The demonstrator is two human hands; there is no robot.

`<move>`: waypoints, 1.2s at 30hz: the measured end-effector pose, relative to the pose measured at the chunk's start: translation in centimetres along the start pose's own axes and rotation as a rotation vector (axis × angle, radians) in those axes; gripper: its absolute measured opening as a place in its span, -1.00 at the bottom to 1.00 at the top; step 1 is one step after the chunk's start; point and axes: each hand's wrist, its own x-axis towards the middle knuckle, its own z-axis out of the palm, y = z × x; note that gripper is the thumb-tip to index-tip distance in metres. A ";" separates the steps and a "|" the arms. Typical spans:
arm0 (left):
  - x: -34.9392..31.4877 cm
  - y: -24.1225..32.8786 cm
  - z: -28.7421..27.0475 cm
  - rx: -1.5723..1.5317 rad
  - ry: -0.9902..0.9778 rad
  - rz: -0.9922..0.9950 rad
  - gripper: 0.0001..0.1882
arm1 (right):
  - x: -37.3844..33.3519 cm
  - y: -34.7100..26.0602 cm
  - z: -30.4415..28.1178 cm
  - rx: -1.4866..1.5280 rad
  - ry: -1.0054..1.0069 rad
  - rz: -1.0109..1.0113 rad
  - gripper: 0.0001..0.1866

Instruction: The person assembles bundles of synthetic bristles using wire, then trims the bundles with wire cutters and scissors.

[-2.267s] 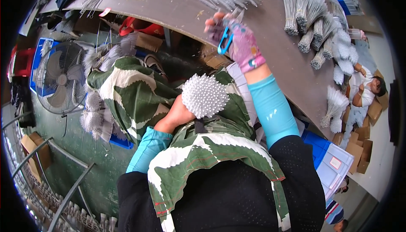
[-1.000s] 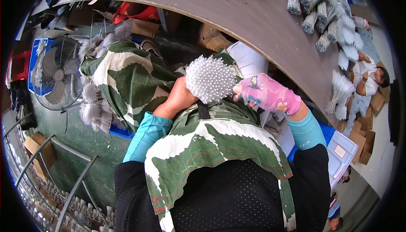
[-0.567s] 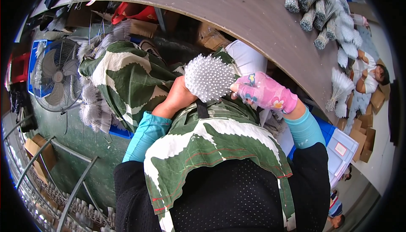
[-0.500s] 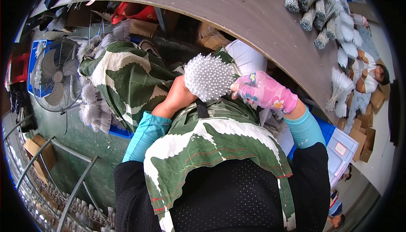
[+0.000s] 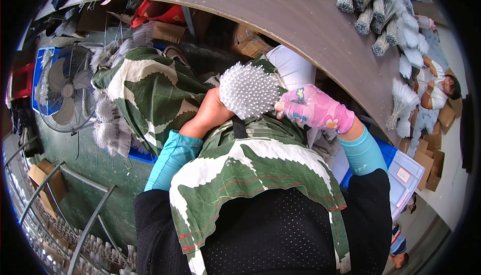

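A round bundle of thin stems with white beaded tips [image 5: 249,90] stands over my lap, its domed head facing up. My bare left hand [image 5: 214,108] is wrapped round it just below the head, on the left side. My right hand [image 5: 314,108], in a pink flowered glove, is closed in a pinch close to the right edge of the dome. Whatever may be between those fingertips is too small to make out. The lower part of the bundle is hidden under its head. A camouflage apron [image 5: 260,162] covers my lap.
A brown table [image 5: 300,19] curves across the top, with several wire bundles [image 5: 378,19] at its right end. A fan [image 5: 67,89] stands on the left, near more white bundles. A metal rack [image 5: 95,215] is at lower left. Another person [image 5: 433,82] works at far right.
My right hand has shifted very slightly along the right edge of the dome. The bundle has turned or moved a little to the right in my left hand, which keeps its hold.
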 end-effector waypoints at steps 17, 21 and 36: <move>0.0 0.4 0.3 -0.035 -0.035 -0.012 -0.67 | -0.7 -0.9 0.0 -0.060 -0.008 0.022 -0.60; -0.1 0.5 0.2 -0.014 -0.024 -0.008 -0.68 | -0.6 -1.0 0.2 -0.206 0.005 -0.054 -0.59; 0.0 0.1 0.3 -0.028 -0.018 -0.006 -0.65 | -1.6 -0.4 0.0 -0.026 0.006 0.040 -0.61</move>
